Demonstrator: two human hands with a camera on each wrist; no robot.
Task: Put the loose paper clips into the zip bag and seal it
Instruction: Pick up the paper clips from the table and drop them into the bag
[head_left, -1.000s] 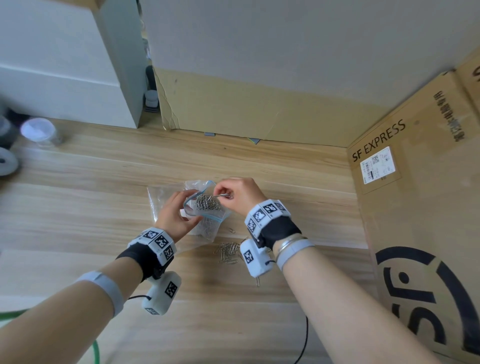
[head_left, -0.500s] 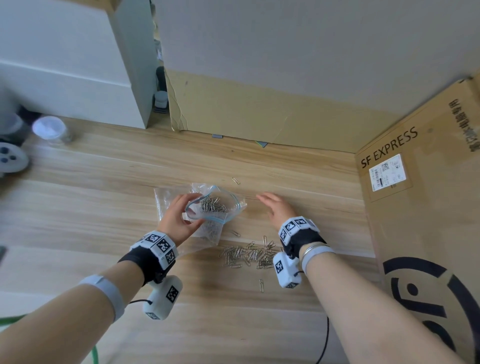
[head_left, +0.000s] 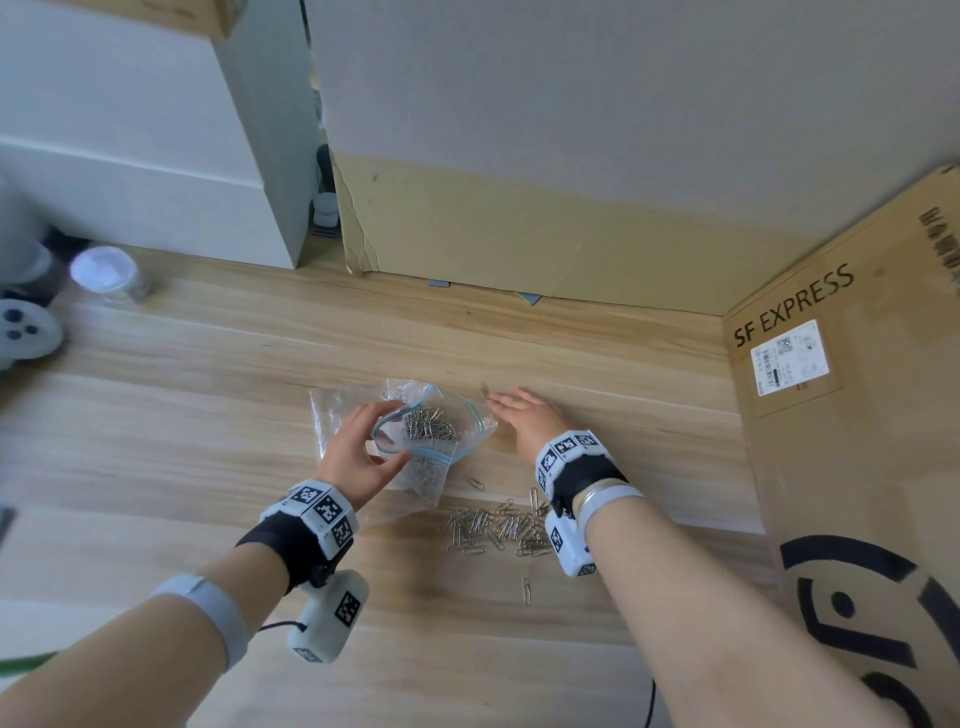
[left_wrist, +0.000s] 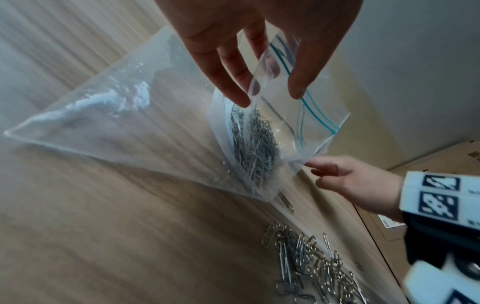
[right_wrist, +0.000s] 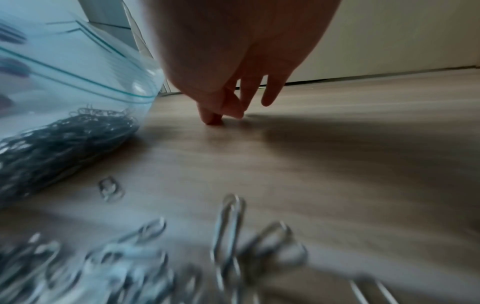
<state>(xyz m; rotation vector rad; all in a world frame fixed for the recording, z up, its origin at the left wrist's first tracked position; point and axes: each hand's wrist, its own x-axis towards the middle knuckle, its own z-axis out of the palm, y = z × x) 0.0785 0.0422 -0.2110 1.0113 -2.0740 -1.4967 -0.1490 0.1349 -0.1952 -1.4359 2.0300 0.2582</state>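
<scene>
The bag is sitting on the table, mouth open, with clips inside. The left hand is pinching its rim. More clips are lying loose nearby. The right hand is reaching flat, fingertips touching the table beside one clip, holding nothing.

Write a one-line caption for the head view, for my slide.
Left hand holds the zip bag open while right hand reaches toward a stray paper clip on the table.
</scene>
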